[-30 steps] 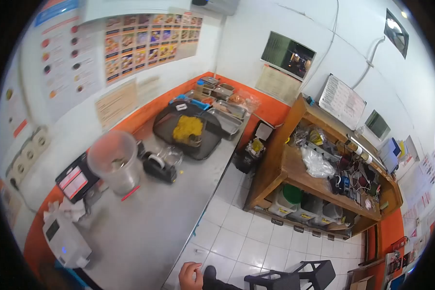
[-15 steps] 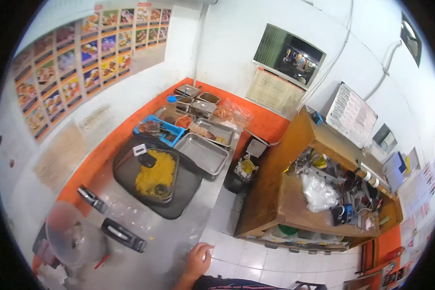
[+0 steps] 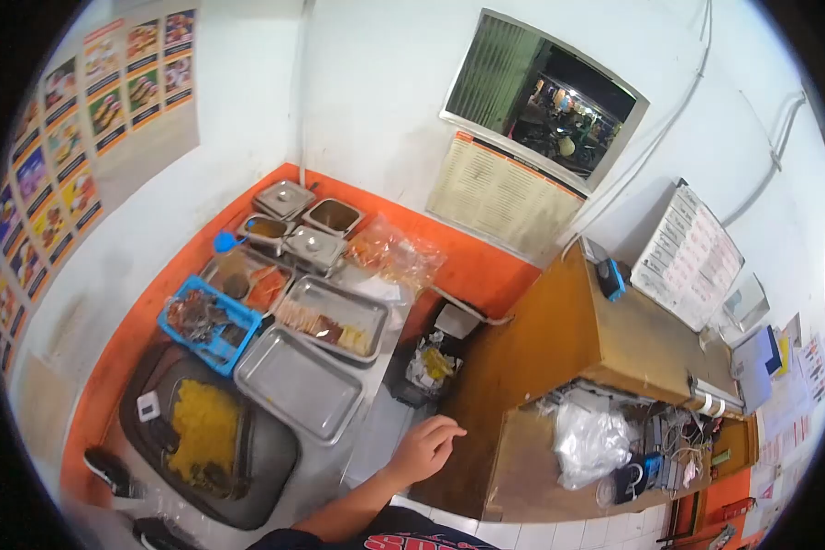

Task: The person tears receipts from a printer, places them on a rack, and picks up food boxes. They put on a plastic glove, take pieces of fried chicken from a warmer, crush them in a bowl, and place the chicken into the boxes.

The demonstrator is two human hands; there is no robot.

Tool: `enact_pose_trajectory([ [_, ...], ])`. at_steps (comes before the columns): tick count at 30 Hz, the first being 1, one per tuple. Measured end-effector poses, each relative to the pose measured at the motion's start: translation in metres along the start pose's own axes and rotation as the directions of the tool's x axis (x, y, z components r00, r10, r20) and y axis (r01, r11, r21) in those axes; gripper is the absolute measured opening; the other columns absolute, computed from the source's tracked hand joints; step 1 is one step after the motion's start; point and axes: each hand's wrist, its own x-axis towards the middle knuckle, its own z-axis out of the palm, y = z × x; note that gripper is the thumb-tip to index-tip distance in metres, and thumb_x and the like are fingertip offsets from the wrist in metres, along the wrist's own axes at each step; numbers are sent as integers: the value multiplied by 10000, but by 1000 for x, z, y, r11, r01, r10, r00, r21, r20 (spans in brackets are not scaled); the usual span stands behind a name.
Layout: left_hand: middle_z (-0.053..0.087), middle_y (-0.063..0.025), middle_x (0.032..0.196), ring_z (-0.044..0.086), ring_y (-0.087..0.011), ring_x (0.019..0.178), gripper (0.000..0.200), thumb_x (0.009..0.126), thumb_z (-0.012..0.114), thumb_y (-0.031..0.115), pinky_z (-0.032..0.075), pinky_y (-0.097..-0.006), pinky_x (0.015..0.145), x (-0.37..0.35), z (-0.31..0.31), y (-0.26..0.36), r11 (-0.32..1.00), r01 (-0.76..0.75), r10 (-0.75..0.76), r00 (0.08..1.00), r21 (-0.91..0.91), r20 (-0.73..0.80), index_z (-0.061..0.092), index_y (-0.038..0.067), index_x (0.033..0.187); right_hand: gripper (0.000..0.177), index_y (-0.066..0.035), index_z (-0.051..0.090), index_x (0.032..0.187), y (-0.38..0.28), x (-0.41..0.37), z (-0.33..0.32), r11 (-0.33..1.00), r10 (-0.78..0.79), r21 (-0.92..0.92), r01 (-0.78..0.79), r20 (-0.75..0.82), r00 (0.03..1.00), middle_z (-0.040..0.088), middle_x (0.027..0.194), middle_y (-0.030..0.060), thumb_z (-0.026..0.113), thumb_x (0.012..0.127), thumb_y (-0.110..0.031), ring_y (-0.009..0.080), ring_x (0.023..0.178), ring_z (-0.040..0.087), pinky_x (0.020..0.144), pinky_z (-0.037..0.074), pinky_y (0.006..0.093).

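Loosely, the left hand [image 3: 426, 451] curls before a flat-sided wooden cabinet [image 3: 515, 371], grip slightly apart, near a shallow rectangular metal tray [image 3: 300, 385].

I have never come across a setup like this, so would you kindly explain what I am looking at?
There is no machine here, just a person with bare hands. The view comes from a camera worn on the head, looking forward and down. You see the left hand, its fingers loosely bent, with nothing visible in it; the right hand is out of view. On the metal counter are a black tray bearing yellow food, a blue basket, a shallow metal tray and, farther back, lidded metal containers. A wooden shelf unit stands to the right.
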Motion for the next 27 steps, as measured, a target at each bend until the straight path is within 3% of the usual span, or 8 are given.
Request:
enact_pose_trajectory([
  [2,645,-131,1022,646,-342,927,198,851,625,-29,527,-418,796,73,18,-25,998,-59,59,998,-17,-15,677,36,1032,438,38,544,1328,-110,81,35,927,-365,-5,375,-243,899,704,1019,158,589,1023,-274,271,923,685,842,583,406],
  [4,649,-135,1024,648,-333,925,203,861,617,-33,529,-409,799,152,27,-48,993,-118,119,991,21,-64,684,39,1039,318,49,576,1296,-239,159,63,808,-413,348,475,-240,879,658,1213,133,551,994,-46,220,1083,630,965,490,337],
  [6,654,-142,1028,647,-331,934,201,872,609,-33,526,-408,818,235,34,-80,982,-179,185,970,52,-159,689,37,1042,251,38,591,1215,-406,143,71,719,-451,463,518,-255,855,633,1171,106,503,986,-11,197,1018,590,933,457,301],
  [10,656,-143,1045,630,-333,975,204,861,610,-38,507,-402,858,419,38,-162,966,-252,256,926,52,-277,683,23,1041,259,25,597,1240,-569,132,120,707,-511,474,524,-170,843,629,1182,88,532,1002,-49,172,1027,571,930,447,304],
  [16,649,-102,1197,547,-346,1150,282,819,624,19,394,-456,1012,660,46,-257,915,-378,400,799,141,-449,689,54,1091,294,22,593,1241,-630,138,187,799,-203,564,208,-73,976,671,1042,101,601,983,-121,198,911,627,850,524,327],
  [18,636,-56,1267,495,-338,1221,323,829,615,114,298,-509,1077,717,55,-273,860,-283,469,765,424,-441,696,96,1141,330,-1,565,1287,-644,132,189,738,-89,666,109,-63,994,692,929,130,630,983,-113,205,781,667,729,586,331],
  [21,693,61,1170,506,-243,1207,346,818,561,322,239,-394,984,733,85,-302,763,-154,526,713,627,-464,759,199,1074,289,-45,580,1258,-612,148,192,829,-60,546,120,-126,990,682,911,117,625,973,-60,164,701,639,634,561,282],
  [27,715,57,1031,484,-233,1181,329,845,500,318,221,-396,1002,745,90,-300,703,-129,565,698,699,-440,788,186,933,291,-64,575,1250,-613,158,198,844,40,528,92,-232,972,582,819,34,636,966,-80,95,633,510,557,463,225],
])
